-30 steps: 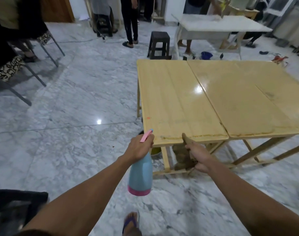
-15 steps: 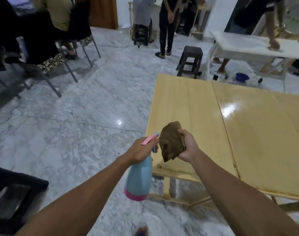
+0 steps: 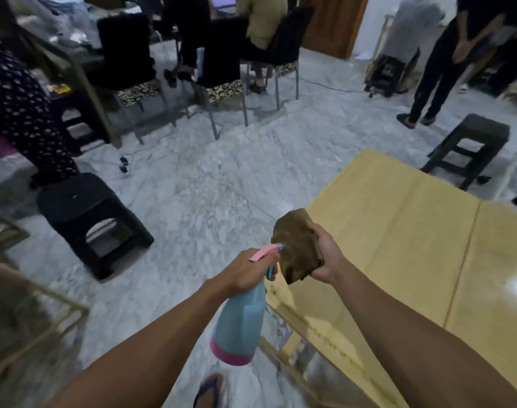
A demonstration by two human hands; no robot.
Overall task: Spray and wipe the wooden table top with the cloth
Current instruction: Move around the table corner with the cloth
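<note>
A light blue spray bottle (image 3: 241,319) with a pink base and pink trigger hangs from my left hand (image 3: 245,272), which grips its neck. Its nozzle points at a crumpled brown cloth (image 3: 297,248), almost touching it. My right hand (image 3: 325,254) holds that cloth up over the near left edge of the wooden table top (image 3: 398,231). The yellow-wood table fills the right side of the view, with a seam running down it and a bright glare spot at the far right.
A black plastic stool (image 3: 92,219) stands on the marble floor to the left, another dark stool (image 3: 469,148) beyond the table's far corner. Chairs (image 3: 219,69) with seated people line the back. A person in black (image 3: 445,63) stands at upper right. A wooden frame (image 3: 45,325) sits near left.
My view has swung left and closer to the table's corner. Over the second, my right hand raised the cloth from below the table edge up to the spray nozzle.
</note>
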